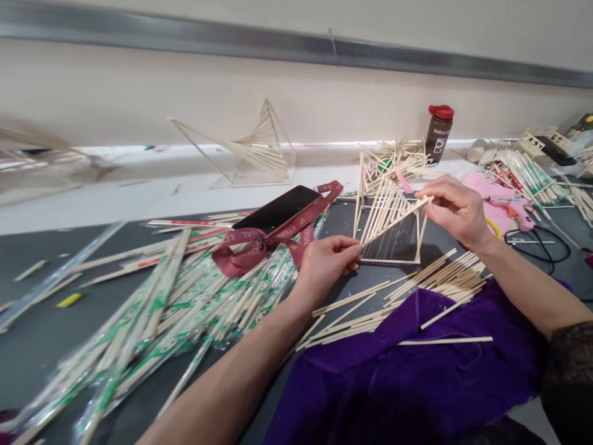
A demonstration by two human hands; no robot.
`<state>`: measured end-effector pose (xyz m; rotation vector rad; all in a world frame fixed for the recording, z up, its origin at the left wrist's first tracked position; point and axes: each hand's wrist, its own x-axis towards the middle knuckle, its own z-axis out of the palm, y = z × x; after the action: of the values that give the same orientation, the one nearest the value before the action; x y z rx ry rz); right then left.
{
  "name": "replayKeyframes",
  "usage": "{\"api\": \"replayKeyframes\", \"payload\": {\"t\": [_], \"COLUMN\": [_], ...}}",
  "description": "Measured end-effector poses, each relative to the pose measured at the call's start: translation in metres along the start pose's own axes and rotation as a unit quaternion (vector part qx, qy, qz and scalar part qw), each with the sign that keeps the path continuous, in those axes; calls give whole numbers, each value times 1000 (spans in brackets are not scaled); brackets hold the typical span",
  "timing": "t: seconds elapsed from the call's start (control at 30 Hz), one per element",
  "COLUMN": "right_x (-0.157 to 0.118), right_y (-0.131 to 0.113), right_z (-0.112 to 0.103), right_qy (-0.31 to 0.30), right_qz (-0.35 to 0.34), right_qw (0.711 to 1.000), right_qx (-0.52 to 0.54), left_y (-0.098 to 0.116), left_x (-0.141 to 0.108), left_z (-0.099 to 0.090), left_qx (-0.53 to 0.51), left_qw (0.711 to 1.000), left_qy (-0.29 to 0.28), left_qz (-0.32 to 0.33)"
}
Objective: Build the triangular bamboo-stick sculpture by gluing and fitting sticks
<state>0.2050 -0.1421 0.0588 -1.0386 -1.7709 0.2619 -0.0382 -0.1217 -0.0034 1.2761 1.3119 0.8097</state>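
A slim wooden chopstick (393, 227) slants across the front of a stick frame (389, 262), between my two hands. My left hand (330, 258) pinches its lower end near the frame's left corner. Higher and to the right, my right hand (456, 210) pinches the other end between thumb and fingers. Behind the chopstick, a fan of similar sticks (386, 201) fills part of the frame. Loose chopsticks (442, 275) lie on the table in front of the frame, some over purple cloth (407, 377).
Wrapped chopsticks (185, 303) and a phone (278, 207) with a red strap (241, 250) lie left. A finished-looking stick model (264, 154) stands by the wall. A bottle (439, 133), pink glue gun (514, 210) and black cord (540, 247) are right.
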Motion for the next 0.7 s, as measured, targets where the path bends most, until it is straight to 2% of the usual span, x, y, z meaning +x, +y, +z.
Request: {"api": "replayKeyframes", "payload": {"t": [0.27, 0.7], "right_x": [12, 11], "right_y": [23, 52], "right_z": [7, -4], "right_qy": [11, 14], "right_qz": [59, 45], "right_qw": [995, 987], "right_qx": [86, 154], "left_y": [-3, -2], "left_x": [-3, -2], "left_z": [16, 39], "left_qx": [-1, 11], "left_qw": [1000, 1000], "left_qy": [9, -11], "left_qz": [-13, -6]}}
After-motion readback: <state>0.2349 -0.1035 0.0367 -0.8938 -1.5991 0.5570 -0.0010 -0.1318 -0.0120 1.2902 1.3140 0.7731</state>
